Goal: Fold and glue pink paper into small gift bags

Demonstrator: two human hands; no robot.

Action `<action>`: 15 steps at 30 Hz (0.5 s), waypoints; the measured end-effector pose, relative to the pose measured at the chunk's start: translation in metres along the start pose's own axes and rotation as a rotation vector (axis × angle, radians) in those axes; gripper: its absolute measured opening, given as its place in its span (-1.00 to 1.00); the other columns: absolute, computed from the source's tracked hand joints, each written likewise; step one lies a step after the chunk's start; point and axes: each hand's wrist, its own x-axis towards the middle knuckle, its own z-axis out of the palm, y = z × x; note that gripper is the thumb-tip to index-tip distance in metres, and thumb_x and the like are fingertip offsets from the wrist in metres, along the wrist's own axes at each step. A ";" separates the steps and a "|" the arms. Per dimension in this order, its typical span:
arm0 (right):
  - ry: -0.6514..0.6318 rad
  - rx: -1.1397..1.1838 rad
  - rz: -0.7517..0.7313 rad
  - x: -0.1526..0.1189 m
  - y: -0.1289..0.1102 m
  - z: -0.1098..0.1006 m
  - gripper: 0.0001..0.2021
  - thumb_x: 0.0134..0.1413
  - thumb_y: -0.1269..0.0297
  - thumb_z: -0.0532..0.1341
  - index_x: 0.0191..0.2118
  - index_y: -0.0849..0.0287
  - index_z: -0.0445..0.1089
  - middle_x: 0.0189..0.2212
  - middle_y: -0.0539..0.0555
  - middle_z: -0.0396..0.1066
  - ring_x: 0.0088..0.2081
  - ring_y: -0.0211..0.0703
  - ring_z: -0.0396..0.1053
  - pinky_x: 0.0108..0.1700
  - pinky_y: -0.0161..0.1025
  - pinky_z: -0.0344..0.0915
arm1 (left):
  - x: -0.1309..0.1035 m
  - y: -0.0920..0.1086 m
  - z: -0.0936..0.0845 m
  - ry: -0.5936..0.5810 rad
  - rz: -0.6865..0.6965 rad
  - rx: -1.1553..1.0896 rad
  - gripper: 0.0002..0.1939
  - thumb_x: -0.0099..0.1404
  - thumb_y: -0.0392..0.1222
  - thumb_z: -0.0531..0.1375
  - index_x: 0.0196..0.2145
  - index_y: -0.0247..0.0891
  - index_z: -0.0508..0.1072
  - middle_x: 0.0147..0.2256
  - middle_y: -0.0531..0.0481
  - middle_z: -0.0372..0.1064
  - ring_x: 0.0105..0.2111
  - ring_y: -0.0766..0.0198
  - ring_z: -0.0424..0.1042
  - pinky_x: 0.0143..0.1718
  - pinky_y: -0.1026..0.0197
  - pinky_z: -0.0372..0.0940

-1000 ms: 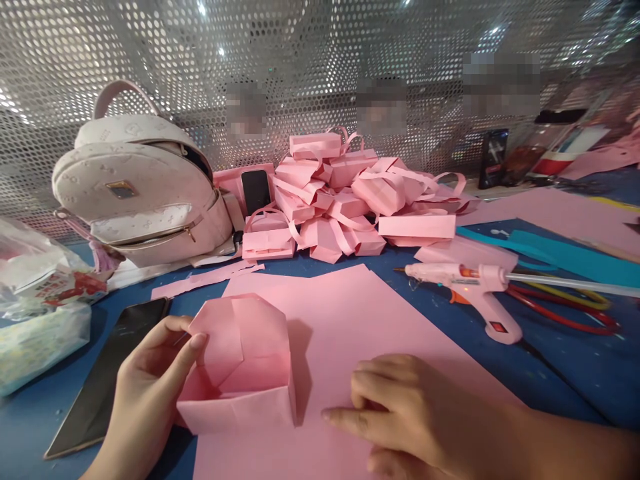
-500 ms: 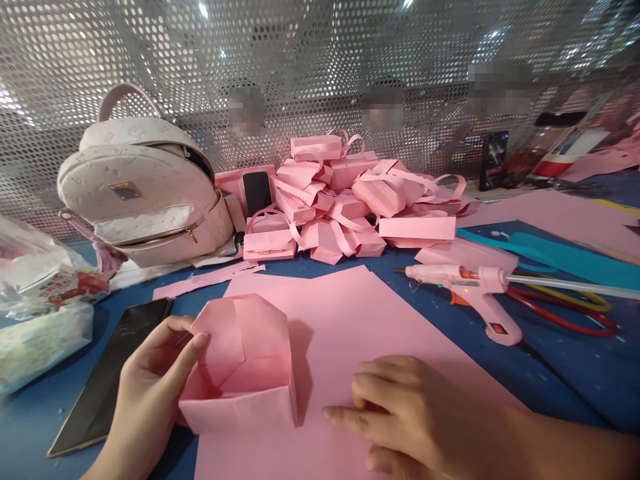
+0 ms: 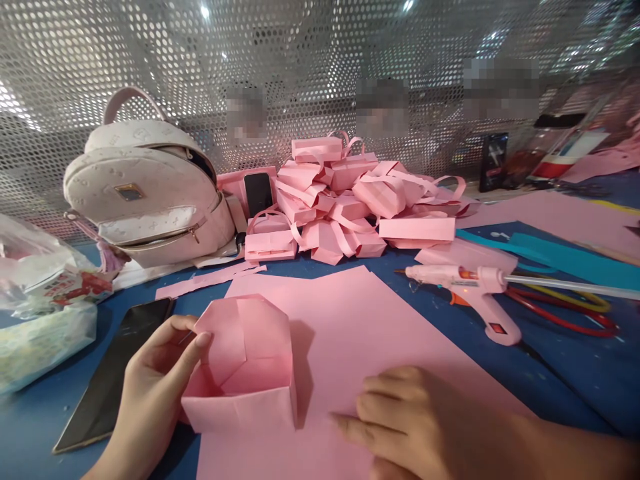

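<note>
A folded pink paper box (image 3: 245, 407) stands open at the top, its pointed flap raised at the back. My left hand (image 3: 157, 380) pinches the left edge of that flap between thumb and fingers. Under the box lies a large pink paper sheet (image 3: 345, 333). To the right, my right hand (image 3: 400, 427) rests on or just over the sheet, apart from the box, slightly blurred. Its index finger points left and the other fingers are curled; no object shows in it.
A pink glue gun (image 3: 480, 287) lies at the right with its cord. Behind are a heap of pink paper bags (image 3: 340, 200) and a pale backpack (image 3: 150, 193). A dark tablet (image 3: 117, 367) and plastic packets (image 3: 50, 333) are at the left.
My right hand has shifted slightly right and down. My left hand still pinches the flap; the view has moved slightly.
</note>
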 end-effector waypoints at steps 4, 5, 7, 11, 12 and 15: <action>0.028 -0.080 0.037 0.000 -0.002 0.002 -0.60 0.48 0.28 -0.10 0.14 0.32 0.39 -0.36 0.10 0.52 -0.34 -0.13 0.41 -0.28 -0.17 0.31 | 0.001 -0.002 -0.001 0.013 -0.014 -0.021 -0.56 -0.03 0.10 0.47 -0.34 -0.16 0.40 -0.45 0.12 0.35 -0.57 0.31 0.34 -0.61 0.36 0.28; 0.045 -0.081 0.022 0.000 -0.001 0.002 -0.59 0.48 0.29 -0.10 0.12 0.33 0.41 -0.39 0.10 0.52 -0.37 -0.13 0.40 -0.33 -0.16 0.29 | 0.001 -0.003 -0.001 0.010 -0.008 -0.023 -0.56 -0.03 0.10 0.47 -0.34 -0.16 0.40 -0.45 0.12 0.34 -0.58 0.32 0.33 -0.62 0.37 0.27; 0.062 -0.048 -0.024 0.000 0.000 0.002 -0.59 0.47 0.30 -0.10 0.04 0.35 0.45 -0.44 0.08 0.49 -0.44 -0.14 0.35 -0.42 -0.15 0.23 | 0.002 -0.004 -0.002 0.000 0.007 -0.021 -0.55 -0.04 0.09 0.47 -0.34 -0.17 0.40 -0.47 0.12 0.33 -0.59 0.34 0.30 -0.63 0.39 0.24; 0.025 0.002 -0.050 0.001 0.001 0.000 -0.59 0.46 0.28 -0.10 0.06 0.33 0.43 -0.42 0.07 0.50 -0.43 -0.11 0.34 -0.41 -0.14 0.21 | 0.003 -0.004 -0.002 -0.009 0.011 -0.017 -0.55 -0.04 0.10 0.47 -0.36 -0.18 0.40 -0.47 0.12 0.32 -0.58 0.35 0.30 -0.64 0.41 0.23; 0.014 -0.001 -0.039 0.001 0.001 0.000 -0.60 0.46 0.25 -0.09 0.09 0.31 0.41 -0.38 0.08 0.51 -0.39 -0.10 0.36 -0.37 -0.14 0.22 | 0.003 -0.004 -0.002 -0.010 0.007 -0.020 -0.55 -0.04 0.10 0.47 -0.36 -0.17 0.40 -0.47 0.12 0.32 -0.59 0.35 0.30 -0.64 0.41 0.23; 0.002 -0.030 0.010 0.002 0.000 0.000 -0.61 0.47 0.22 -0.08 0.15 0.25 0.37 -0.30 0.08 0.53 -0.32 -0.09 0.40 -0.30 -0.14 0.24 | 0.002 -0.003 -0.002 -0.008 0.009 -0.027 -0.56 -0.04 0.11 0.47 -0.36 -0.17 0.41 -0.48 0.14 0.31 -0.61 0.38 0.27 -0.64 0.41 0.22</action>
